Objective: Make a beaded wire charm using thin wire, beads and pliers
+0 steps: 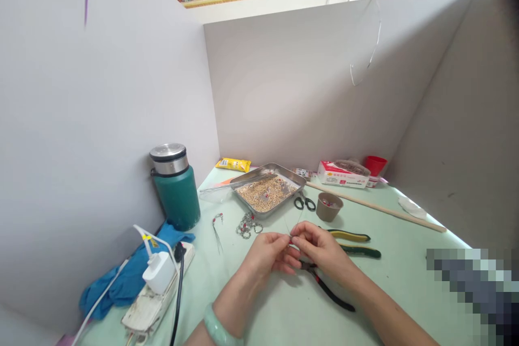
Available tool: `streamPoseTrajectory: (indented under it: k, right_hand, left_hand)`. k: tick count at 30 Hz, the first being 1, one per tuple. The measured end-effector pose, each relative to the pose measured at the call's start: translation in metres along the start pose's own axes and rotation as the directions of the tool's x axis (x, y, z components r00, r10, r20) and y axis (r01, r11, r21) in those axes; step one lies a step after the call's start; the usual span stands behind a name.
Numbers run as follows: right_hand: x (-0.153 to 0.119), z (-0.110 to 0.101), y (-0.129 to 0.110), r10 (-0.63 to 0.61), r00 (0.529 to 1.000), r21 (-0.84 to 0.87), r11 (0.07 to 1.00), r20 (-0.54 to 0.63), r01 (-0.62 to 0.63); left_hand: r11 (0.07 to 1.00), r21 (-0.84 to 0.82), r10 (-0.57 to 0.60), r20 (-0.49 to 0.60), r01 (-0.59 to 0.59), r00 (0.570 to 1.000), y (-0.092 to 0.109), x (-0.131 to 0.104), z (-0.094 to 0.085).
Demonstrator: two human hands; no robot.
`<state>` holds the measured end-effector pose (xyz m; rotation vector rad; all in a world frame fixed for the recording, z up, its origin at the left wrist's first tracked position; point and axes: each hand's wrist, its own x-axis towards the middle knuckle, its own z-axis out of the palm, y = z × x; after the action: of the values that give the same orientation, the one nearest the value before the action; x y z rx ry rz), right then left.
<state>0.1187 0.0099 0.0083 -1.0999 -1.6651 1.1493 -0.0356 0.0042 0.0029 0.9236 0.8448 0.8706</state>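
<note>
Pinching a red bead (291, 241) between the fingertips of our left hand (272, 253) and right hand (323, 250), we hold both grips narrow, thin wire (299, 220) rising just beyond them. The bead sits right at the tips, partly hidden by our fingers. Our forearms reach in from either side and our hands meet, the left's lower fingers loosely curled beneath the pinch. Black pliers (333, 296) lie below the right hand, green pliers (362, 252) to its right. Beyond the grip are a tray (263, 215) and, farther right, a cup (328, 213).
</note>
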Motion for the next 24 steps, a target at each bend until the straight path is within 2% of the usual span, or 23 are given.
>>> streamPoseTrajectory:
  k: [3, 9, 13, 19, 24]
  right_hand:
    - [0.0005, -0.0016, -0.0005, 0.020, 1.000, 0.007, 1.000, 0.015, -0.020]
    - [0.0004, -0.0044, -0.0048, 0.050, 0.998, 0.011, 0.999, 0.023, -0.050]
    - [-0.0013, -0.0032, -0.0036, 0.043, 0.997, 0.022, 0.999, 0.058, -0.044]
    - [-0.0027, -0.0023, -0.0023, 0.011, 0.998, 0.008, 1.000, 0.069, -0.012]
    - [-0.0016, -0.0028, -0.0012, 0.005, 0.995, 0.029, 1.000, 0.097, -0.008]
  left_hand:
    - [1.000, 0.022, 0.015, 0.017, -0.015, 1.000, 0.0014, -0.0022, 0.0016]
    - [0.999, -0.021, -0.035, 0.031, 0.036, 0.999, 0.0058, -0.0039, 0.0039]
    - [0.999, 0.034, -0.014, 0.029, 0.013, 0.999, 0.0050, -0.0034, 0.0038]
    - [0.999, 0.015, 0.042, -0.106, -0.040, 0.994, 0.0044, -0.0017, 0.0048]
    - [0.999, 0.021, 0.032, -0.121, -0.030, 0.992, 0.0050, -0.0024, 0.0064]
